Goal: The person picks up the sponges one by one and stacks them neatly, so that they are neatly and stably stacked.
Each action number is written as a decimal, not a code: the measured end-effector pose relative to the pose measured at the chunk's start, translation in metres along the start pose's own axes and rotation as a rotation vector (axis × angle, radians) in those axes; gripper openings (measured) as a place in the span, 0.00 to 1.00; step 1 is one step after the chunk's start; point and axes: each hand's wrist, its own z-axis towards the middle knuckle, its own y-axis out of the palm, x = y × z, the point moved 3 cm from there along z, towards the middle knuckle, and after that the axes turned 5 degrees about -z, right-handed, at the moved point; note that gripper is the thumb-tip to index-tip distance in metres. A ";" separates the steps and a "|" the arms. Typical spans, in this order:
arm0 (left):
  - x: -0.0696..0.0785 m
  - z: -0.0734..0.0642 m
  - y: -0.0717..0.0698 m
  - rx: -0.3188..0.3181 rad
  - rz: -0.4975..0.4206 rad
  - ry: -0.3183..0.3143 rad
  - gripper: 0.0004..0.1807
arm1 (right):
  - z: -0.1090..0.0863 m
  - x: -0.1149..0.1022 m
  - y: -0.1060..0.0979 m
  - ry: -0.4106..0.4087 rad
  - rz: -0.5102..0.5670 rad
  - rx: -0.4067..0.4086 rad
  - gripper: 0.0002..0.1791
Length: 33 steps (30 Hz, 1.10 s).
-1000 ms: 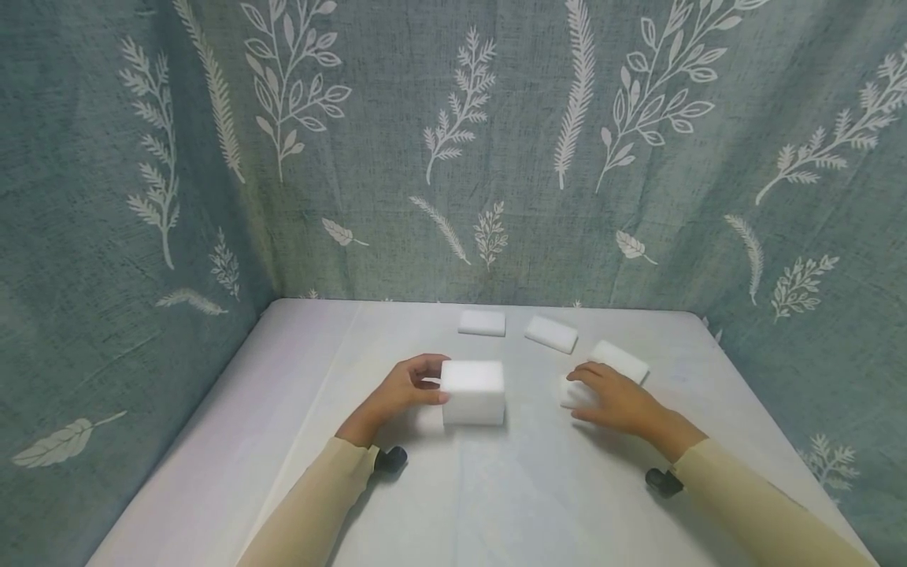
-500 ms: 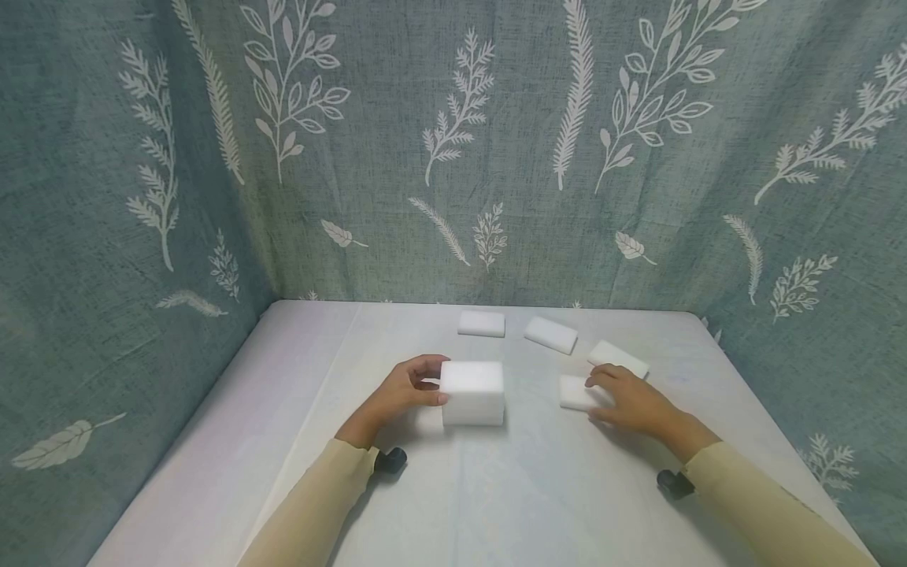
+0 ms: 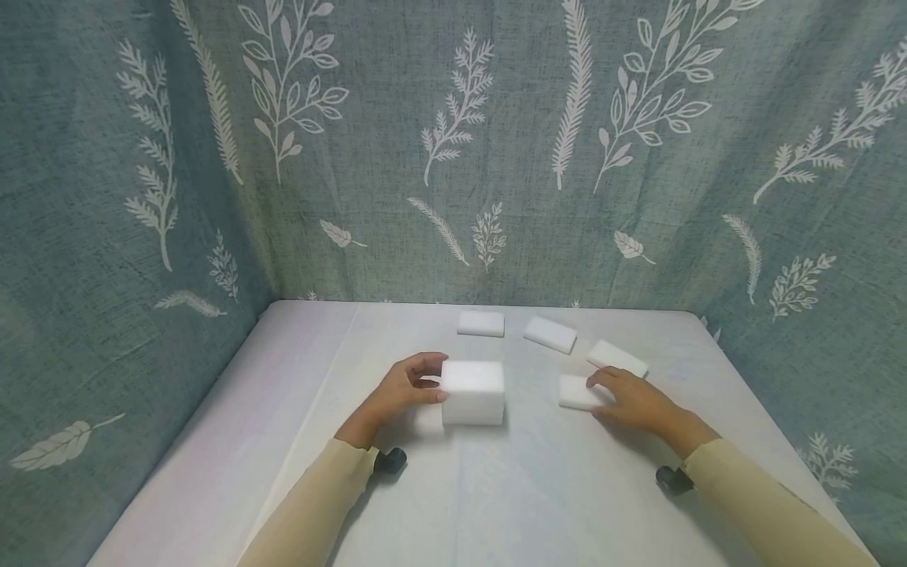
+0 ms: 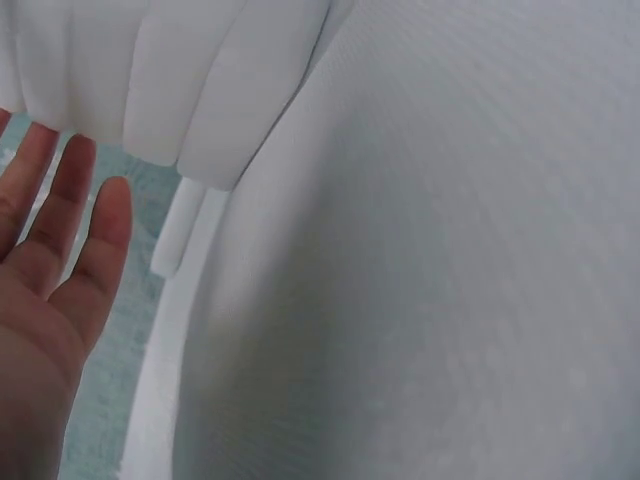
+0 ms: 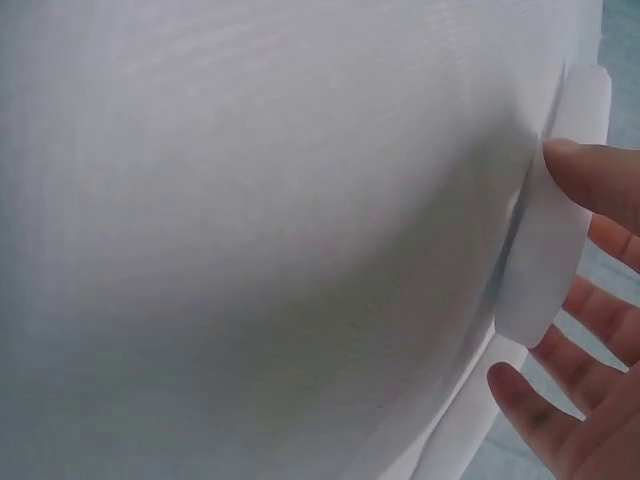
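Note:
Just left of centre in the head view, a stack (image 3: 473, 392) of several white sponges stands on the table. My left hand (image 3: 409, 386) is at its left side, thumb and fingertips touching it. The left wrist view shows the stacked sponges' edges (image 4: 150, 80) above partly straight fingers (image 4: 105, 235). On the right, a single white sponge (image 3: 577, 391) lies flat, and my right hand (image 3: 631, 402) pinches its right end. In the right wrist view the thumb (image 5: 580, 165) presses one long edge of that sponge (image 5: 548, 250), with fingers on the opposite side.
Behind the right hand lies another white sponge (image 3: 618, 357). Two more sit farther back, one angled (image 3: 550, 335) and one near the far edge (image 3: 481, 323). The white table (image 3: 524, 504) is enclosed by grey-green leaf-patterned curtains (image 3: 390, 236).
My right hand has shifted right along the sponge to its right end, uncovering more of the left part. The left hand and the stack have stayed in place.

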 end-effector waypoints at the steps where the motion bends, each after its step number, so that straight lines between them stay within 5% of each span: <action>1: 0.000 0.000 0.000 0.005 -0.001 0.002 0.38 | 0.000 0.000 0.000 -0.002 -0.004 -0.001 0.23; 21: 0.006 -0.001 -0.002 0.025 -0.022 0.002 0.37 | 0.009 -0.030 -0.033 -0.179 -0.012 0.129 0.23; 33: 0.032 -0.013 0.007 0.001 -0.033 0.016 0.33 | 0.017 -0.052 -0.048 -0.228 0.026 0.154 0.23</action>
